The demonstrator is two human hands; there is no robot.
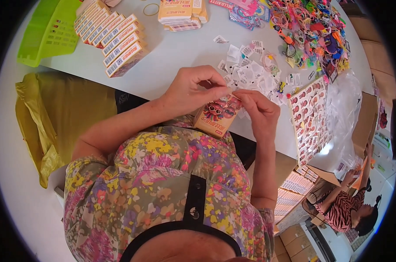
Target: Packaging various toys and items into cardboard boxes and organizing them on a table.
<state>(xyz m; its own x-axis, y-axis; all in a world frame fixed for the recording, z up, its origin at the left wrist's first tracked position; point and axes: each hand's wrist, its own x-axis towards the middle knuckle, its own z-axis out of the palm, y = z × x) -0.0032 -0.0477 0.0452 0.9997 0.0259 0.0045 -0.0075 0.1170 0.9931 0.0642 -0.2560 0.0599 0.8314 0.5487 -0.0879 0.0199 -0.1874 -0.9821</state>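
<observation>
A small yellow cardboard box (214, 118) with red cartoon figures on its face rests tilted against my front at the table's edge. My left hand (195, 87) reaches over its top end, thumb and forefinger pinched together; a small pale bit shows at the fingertips, too little to name. At the box's upper right corner my right hand (262, 112) is closed, its thumb and fingertips meeting close to the left ones. What the right fingers pinch is hidden. Just beyond both hands lies a heap of small white packets (252, 72).
Rows of matching boxes (127, 59) and a green basket (49, 32) are at the far left, another box stack (180, 15) at the back. Colourful trinkets (309, 30) pile up far right, near a sticker sheet (309, 115) and clear plastic bag (344, 109). Another person (348, 209) sits lower right.
</observation>
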